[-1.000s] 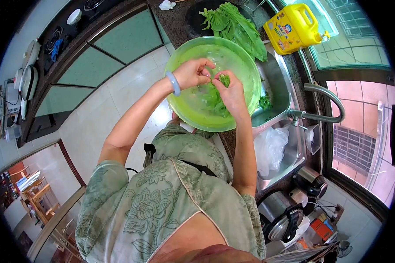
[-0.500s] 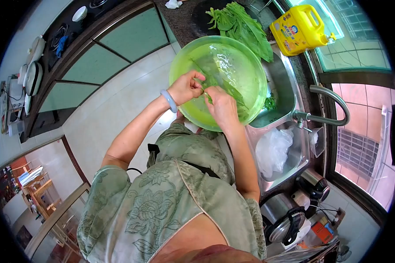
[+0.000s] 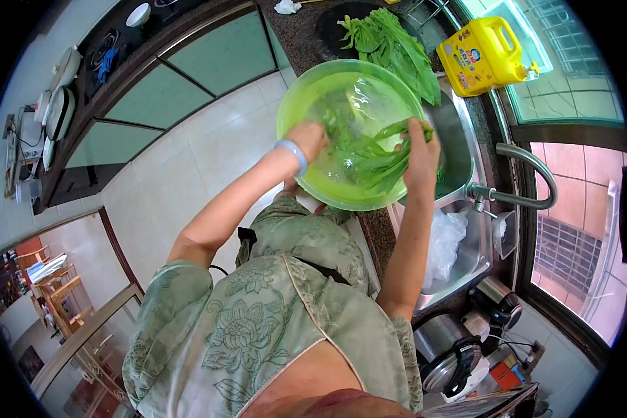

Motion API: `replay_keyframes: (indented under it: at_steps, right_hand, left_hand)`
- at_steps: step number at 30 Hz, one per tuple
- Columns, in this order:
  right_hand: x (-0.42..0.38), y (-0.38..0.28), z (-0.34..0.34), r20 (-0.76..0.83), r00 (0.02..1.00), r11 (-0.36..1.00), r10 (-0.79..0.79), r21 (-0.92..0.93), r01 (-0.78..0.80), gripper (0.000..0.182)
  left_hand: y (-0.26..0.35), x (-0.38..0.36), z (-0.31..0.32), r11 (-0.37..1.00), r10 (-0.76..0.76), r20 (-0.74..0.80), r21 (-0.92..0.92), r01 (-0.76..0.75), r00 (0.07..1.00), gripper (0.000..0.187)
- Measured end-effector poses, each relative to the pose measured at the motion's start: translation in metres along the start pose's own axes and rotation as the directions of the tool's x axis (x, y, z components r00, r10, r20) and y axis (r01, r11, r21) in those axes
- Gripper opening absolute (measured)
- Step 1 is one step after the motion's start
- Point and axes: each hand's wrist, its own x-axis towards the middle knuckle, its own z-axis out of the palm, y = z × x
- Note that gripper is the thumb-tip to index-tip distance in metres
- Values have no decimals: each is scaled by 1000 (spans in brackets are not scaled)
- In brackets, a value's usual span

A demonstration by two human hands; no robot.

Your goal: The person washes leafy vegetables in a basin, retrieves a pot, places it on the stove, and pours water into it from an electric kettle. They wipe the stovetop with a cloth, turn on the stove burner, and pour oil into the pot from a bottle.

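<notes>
A translucent green basin (image 3: pixel 306 87) of water sits in front of me with leafy greens (image 3: pixel 376 164) in it. My right hand (image 3: pixel 422 155) is at the basin's right rim, its fingers closed round one end of a bunch of these greens; the leaves trail left into the water. My left hand (image 3: pixel 308 139) is over the basin's left side, fingers curled in and slightly blurred. Smeared green leaf shows just beyond its fingers; what it grips is hidden. A pale bangle (image 3: pixel 294 155) circles the left wrist.
More leafy greens (image 3: pixel 404 59) lie behind the basin on a dark round board (image 3: pixel 331 31). A yellow jug (image 3: pixel 477 59) stands beside the metal sink (image 3: pixel 460 150). The faucet (image 3: pixel 536 164) arches at right. A clear plastic bag (image 3: pixel 442 244) fills the nearer sink bowl.
My hands, earlier close together over the basin's middle, have parted. The right hand has moved right to the rim with the bunch of greens; the left stays at the left side, its fingers more curled.
</notes>
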Motion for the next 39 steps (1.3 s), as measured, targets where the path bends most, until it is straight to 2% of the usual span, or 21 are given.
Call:
replay_keyframes:
  at_steps: [1, 2, 3, 4, 6, 8, 10, 12, 13, 14, 15, 16, 18, 19, 21, 27, 31, 34, 36, 37, 39]
  right_hand:
    - [7, -7, -4, 34, 999, 1000, -11, 8, 11, 25]
    - [15, -11, -7, 68, 997, 1000, -23, 18, 22, 26]
    - [25, -10, -7, 66, 998, 1000, -24, 16, 23, 26]
    - [39, -3, -7, 70, 997, 999, 43, 3, -43, 27]
    - [62, 14, -2, 72, 991, 994, 110, -8, -109, 28]
    - [85, 40, 0, 254, 956, 956, 147, -286, -71, 23]
    - [99, 79, 9, 200, 972, 959, 122, -276, -63, 22]
    - [103, 109, 18, 147, 984, 963, 96, -265, -54, 22]
    - [104, 120, 20, 64, 997, 900, 40, -435, -8, 23]
    - [106, 131, 20, -8, 1000, 805, -30, -594, 19, 23]
    - [107, 127, 25, 19, 999, 749, 34, -662, -13, 33]
    - [106, 122, 24, 22, 999, 749, 29, -662, -7, 33]
    - [92, 95, 23, 112, 991, 643, -77, -754, 136, 28]
    - [85, 79, 26, 114, 990, 640, -79, -755, 138, 28]
    - [74, 50, 31, 202, 978, 889, -53, -436, 138, 24]
    - [36, 8, 47, 366, 915, 872, -169, -378, 312, 19]
    - [35, 9, 46, 349, 929, 889, -126, -375, 262, 19]
    - [37, 12, 41, 339, 927, 842, -163, -442, 309, 20]
    - [40, 15, 37, 392, 872, 730, -292, -497, 468, 20]
    - [38, 13, 37, 382, 883, 739, -271, -506, 446, 20]
    - [37, 5, 37, 417, 838, 592, -352, -594, 544, 21]
  left_hand:
    - [-6, 12, 4, 1000, 0, 0, -4, 0, 1000, 20]
    - [-14, 26, 11, 998, 26, -234, 63, -11, 972, 23]
    - [-18, 39, 14, 991, 66, -453, 131, -7, 889, 28]
    - [-13, 49, 9, 991, 68, -453, 130, -10, 889, 28]
    - [-5, 65, -1, 980, -101, -290, 135, 145, 952, 29]
    - [-18, 82, 12, 994, -56, -322, 68, 83, 945, 30]
    - [-18, 87, 13, 1000, -11, -361, 7, 14, 933, 31]
    - [-10, 79, 5, 932, -31, -315, -351, -86, 949, 30]
    - [-11, 78, 4, 933, -27, -319, -348, -91, 947, 30]
    - [-12, 76, 2, 853, -28, -235, -512, -99, 972, 28]
    - [-14, 76, 2, 746, -13, -150, -660, -90, 989, 26]
    - [-16, 75, 3, 746, -12, -156, -659, -95, 988, 26]
    - [-17, 75, 5, 610, 6, -78, -790, -66, 997, 22]
    - [-15, 72, 3, 608, 6, -81, -791, -68, 997, 22]
    - [-8, 66, -2, 571, 16, -60, -819, -59, 998, 20]
    - [3, 64, -6, 518, 82, 18, -855, -27, 996, 16]
    - [4, 66, -1, 533, 111, 12, -844, -49, 994, 13]
    - [13, 64, -4, 534, 27, 50, -845, 28, 998, 13]
    - [16, 70, -9, 630, 53, -326, -723, -284, 944, 15]
    - [18, 73, -11, 627, 45, -303, -733, -263, 952, 15]
    - [23, 82, -18, 684, 159, -347, -636, -357, 924, 16]
